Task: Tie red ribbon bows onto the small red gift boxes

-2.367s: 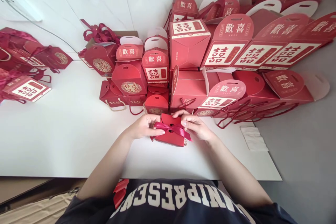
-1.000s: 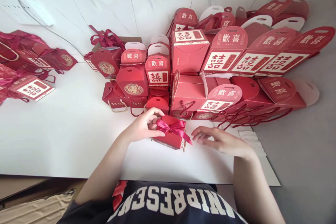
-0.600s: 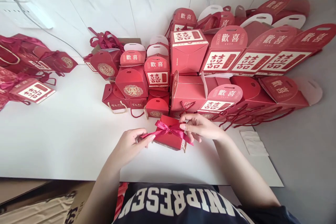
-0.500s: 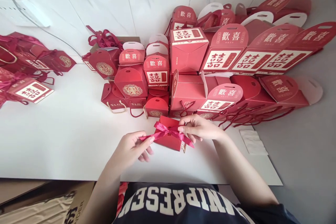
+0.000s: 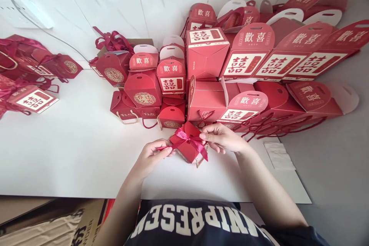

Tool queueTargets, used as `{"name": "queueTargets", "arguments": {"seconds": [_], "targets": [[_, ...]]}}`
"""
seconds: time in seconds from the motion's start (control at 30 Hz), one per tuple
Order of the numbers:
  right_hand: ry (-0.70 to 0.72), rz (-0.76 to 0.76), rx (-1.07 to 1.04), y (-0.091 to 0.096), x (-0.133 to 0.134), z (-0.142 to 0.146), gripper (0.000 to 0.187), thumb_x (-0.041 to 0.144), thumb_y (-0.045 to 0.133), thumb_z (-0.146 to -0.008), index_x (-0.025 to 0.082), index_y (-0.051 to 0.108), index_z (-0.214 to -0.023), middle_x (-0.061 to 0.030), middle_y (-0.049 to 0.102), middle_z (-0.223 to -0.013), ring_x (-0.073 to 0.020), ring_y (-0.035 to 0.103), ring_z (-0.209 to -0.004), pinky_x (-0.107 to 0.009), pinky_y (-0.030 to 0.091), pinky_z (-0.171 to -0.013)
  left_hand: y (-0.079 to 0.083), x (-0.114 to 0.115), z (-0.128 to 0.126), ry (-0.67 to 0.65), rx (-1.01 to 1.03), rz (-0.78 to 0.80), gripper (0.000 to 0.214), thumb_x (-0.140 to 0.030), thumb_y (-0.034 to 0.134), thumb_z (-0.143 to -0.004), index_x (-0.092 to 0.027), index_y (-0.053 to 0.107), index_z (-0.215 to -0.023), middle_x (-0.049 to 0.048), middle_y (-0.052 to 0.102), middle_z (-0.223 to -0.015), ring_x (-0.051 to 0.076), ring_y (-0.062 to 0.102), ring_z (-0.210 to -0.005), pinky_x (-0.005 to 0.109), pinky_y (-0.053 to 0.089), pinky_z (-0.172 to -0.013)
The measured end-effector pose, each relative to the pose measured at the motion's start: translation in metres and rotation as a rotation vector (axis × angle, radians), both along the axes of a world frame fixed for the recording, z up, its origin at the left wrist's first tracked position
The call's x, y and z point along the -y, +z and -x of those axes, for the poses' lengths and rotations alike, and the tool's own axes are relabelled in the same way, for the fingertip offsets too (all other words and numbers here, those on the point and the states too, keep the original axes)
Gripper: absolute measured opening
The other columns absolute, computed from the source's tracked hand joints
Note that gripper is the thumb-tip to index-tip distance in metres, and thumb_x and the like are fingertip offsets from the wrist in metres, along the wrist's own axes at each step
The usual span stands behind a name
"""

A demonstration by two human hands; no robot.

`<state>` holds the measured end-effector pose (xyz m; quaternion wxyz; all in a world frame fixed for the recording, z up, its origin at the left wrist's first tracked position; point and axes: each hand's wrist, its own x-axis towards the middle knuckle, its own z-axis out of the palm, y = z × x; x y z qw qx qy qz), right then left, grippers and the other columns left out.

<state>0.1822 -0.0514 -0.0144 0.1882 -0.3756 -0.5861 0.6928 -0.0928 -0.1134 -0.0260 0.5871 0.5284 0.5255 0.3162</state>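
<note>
Both the left hand [image 5: 151,157] and right hand [image 5: 221,138] pinch the pink ribbon [image 5: 187,138] on a red gift box [image 5: 186,152]. An uneven tug could pull it loose.

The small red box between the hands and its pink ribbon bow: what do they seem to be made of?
The small red folded box looks like matte card, with crisp creased edges. The glossy pink ribbon bow looks like satin, going by the sheen along its folds, though it could be synthetic.
</note>
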Motion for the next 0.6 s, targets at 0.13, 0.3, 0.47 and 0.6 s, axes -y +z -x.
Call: {"name": "queueTargets", "arguments": {"seconds": [0.13,0.3,0.47,0.6], "targets": [[-0.006,0.07,-0.02,-0.006,-0.003,0.001,0.038,0.052,0.063,-0.088,0.016,0.059,-0.077,0.0061,0.055,-0.041,-0.0055,0.042,-0.028,-0.014,0.029,-0.03,-0.005,0.0,0.0,-0.009,0.02,-0.001,0.029,-0.04,0.061,-0.088,-0.016,0.057,-0.072,0.0024,0.061,-0.085,0.018,0.063,-0.087,0.027,0.047,-0.078],[0.008,0.002,0.045,0.002,-0.003,0.002,0.039,0.054,0.059,-0.09,0.017,0.055,-0.076,0.0049,0.058,-0.044,-0.0056,0.042,-0.029,-0.015,0.031,-0.03,0.01,-0.008,0.015,-0.205,-0.257,-0.065,0.029,-0.044,0.06,-0.087,-0.017,0.059,-0.077,0.0002,0.057,-0.08,0.014,0.053,-0.073,0.025,0.042,-0.065],[0.072,-0.211,0.169,0.027,-0.003,0.003,0.039,0.054,0.055,-0.092,0.018,0.055,-0.076,0.0021,0.062,-0.054,-0.0058,0.043,-0.036,-0.017,0.032,-0.033,0.05,-0.033,0.023,-0.125,-0.537,-0.329,0.033,-0.043,0.066,-0.083,-0.023,0.058,-0.108,0.0003,0.06,-0.094,0.013,0.051,-0.074,0.024,0.042,-0.067],[0.099,-0.345,0.224,0.036,-0.005,0.008,0.039,0.052,0.052,-0.094,0.017,0.061,-0.08,0.0015,0.062,-0.058,-0.0069,0.048,-0.043,-0.017,0.034,-0.038,0.063,-0.06,0.008,-0.385,-0.456,-0.415,0.038,-0.041,0.066,-0.082,-0.025,0.06,-0.116,-0.0019,0.056,-0.079,0.012,0.049,-0.068,0.023,0.039,-0.065]]}}
